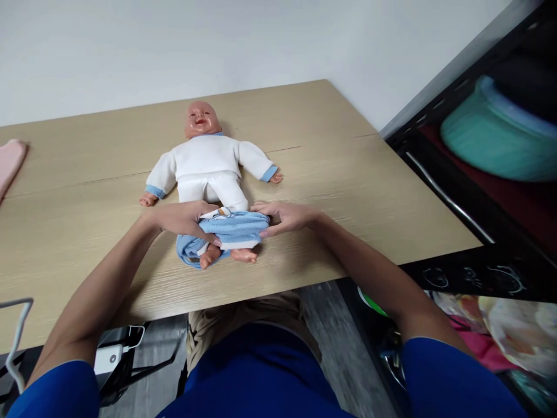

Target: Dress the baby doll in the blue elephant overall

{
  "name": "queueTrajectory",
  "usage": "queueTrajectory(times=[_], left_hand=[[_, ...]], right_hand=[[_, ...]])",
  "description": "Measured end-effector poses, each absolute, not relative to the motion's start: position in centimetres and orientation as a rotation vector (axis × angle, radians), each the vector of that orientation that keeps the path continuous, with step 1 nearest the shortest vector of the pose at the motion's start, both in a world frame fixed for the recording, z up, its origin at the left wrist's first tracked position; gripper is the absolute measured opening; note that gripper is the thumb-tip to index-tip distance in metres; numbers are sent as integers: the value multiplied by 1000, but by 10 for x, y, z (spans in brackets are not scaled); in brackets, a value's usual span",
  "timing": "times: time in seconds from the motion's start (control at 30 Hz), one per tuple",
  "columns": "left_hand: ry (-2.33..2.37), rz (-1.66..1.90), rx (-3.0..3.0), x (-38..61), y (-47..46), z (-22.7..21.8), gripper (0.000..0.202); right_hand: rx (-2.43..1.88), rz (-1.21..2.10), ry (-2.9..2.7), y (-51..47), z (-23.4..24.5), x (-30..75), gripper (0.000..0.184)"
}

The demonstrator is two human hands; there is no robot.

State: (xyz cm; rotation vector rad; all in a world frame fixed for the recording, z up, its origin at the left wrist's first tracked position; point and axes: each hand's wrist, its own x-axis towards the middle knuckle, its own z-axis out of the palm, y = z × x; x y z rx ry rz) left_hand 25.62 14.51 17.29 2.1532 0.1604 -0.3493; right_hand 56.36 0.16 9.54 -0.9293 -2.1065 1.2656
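On its back on the wooden table lies a baby doll (208, 157), head toward the wall, in a white top with blue cuffs. Bunched around its lower legs is a pair of blue doll pants (237, 227) with white cuffs. My left hand (187, 220) grips the pants' left edge, its thumb on the cloth. At the opposite edge, my right hand (285, 217) pinches the fabric between thumb and fingers. Both doll feet (243, 255) stick out below the cloth, bare. White cloth covers the upper legs.
A pink piece of cloth (11, 162) lies at the table's far left. To the right stands a black shelf rack (456, 203) holding a teal rounded container (500, 133), with colourful bags (505, 331) lower down. The table (331, 139) meets the white wall behind.
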Motion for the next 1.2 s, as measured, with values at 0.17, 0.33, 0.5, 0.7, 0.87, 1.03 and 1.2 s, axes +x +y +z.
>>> queueTrajectory(times=[0.17,0.33,0.5,0.7,0.87,1.03,1.2], left_hand=[[190,-375,2118,255,150,175,38],[239,-363,2112,256,150,176,40],[171,-321,2099,258,150,177,35],[148,-298,2089,261,146,181,34],[199,-276,2105,258,147,180,37],[208,-323,2094,255,153,176,44],[122,-251,2091,252,159,174,43]], right_hand=[[-864,1596,-1844,3,75,564,65],[-907,1610,-1734,4,65,561,63],[-851,1669,-1749,-3,83,556,67],[-828,1648,-1644,-4,84,548,77],[-855,1552,-1565,-1,80,548,63],[-849,1620,-1584,1,80,550,65],[-830,1637,-1536,1,78,550,64]])
